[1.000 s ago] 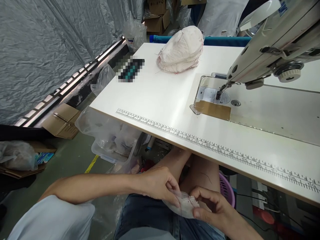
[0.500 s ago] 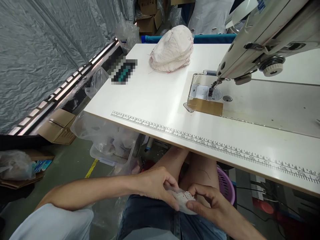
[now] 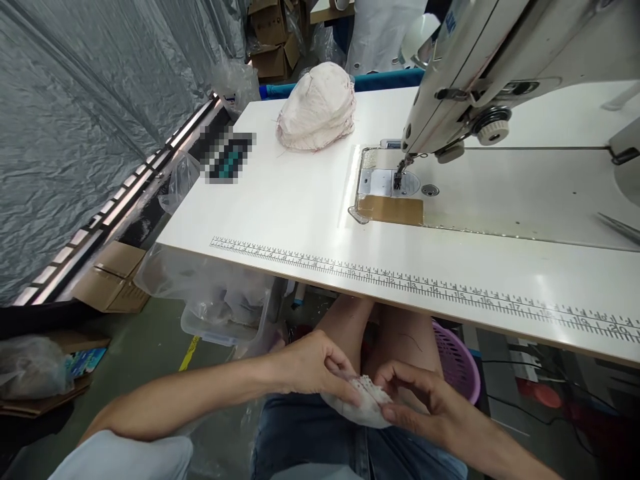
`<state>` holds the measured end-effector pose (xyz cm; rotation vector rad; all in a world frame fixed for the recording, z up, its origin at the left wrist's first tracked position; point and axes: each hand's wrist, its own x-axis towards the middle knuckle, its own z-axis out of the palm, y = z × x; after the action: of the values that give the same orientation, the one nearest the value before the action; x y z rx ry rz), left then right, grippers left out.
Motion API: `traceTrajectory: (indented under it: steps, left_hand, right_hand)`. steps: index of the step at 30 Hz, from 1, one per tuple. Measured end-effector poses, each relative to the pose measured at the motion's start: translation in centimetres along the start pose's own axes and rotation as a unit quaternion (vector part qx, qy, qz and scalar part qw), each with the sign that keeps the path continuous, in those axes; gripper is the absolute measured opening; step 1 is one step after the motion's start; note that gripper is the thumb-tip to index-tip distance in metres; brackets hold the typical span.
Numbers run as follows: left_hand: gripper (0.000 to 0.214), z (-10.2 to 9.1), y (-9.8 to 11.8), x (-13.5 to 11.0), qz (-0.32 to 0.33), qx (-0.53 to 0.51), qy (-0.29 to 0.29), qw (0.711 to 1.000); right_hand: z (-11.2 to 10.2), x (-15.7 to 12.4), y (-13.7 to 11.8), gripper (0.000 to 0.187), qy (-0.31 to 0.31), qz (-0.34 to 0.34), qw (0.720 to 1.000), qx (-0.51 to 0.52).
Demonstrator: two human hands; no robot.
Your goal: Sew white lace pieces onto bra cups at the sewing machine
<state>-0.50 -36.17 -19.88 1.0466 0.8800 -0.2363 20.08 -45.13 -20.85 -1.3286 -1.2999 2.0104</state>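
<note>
Over my lap I hold a small piece of white fabric with a gathered, lacy-looking edge. My left hand pinches its left side between thumb and fingers. On its right side my right hand grips the edge, thumb in front. Parts of the fabric are hidden behind my fingers. In front of me, on the white sewing table, lies a stack of rounded white fabric pieces with reddish thread along the edges. The sewing machine stands to the right, its needle area over the metal plate.
A printed ruler runs along the table's front edge. Beneath the table are a clear plastic bin and a purple basket. A cardboard box sits on the floor at left. Metal scissors or tweezers lie at the right.
The view has turned a little to the right. Between my hands the white fabric has shifted, with more of its gathered edge and lower part showing; both hands still hold it.
</note>
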Motion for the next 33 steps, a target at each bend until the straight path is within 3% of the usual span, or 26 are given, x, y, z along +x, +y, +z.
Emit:
traceTrajectory:
  steps: [5,15,19,24,33]
  left_hand:
    - [0.054,0.0,0.2,-0.1,-0.025,-0.001,0.014,1.000]
    - [0.053,-0.3,-0.6,-0.1,-0.009,0.010,0.018,1.000]
    - [0.050,-0.3,-0.9,0.0,0.023,0.026,0.020,0.999]
    - [0.047,-0.2,-0.5,0.0,0.031,0.050,0.035,0.998]
    - [0.048,-0.5,-0.5,-0.1,0.053,0.109,0.054,0.991]
  right_hand:
    - [0.1,0.0,0.4,0.025,0.015,-0.027,0.999,0.018]
    - [0.2,-0.2,0.2,0.023,0.017,-0.034,0.999,0.009]
    - [0.5,0.0,0.3,0.026,0.042,-0.035,0.998,-0.044]
    - [1.1,0.7,0.8,0.018,0.090,-0.092,0.988,-0.085]
    - [1.6,1.6,0.4,0.020,0.075,-0.073,0.994,-0.005]
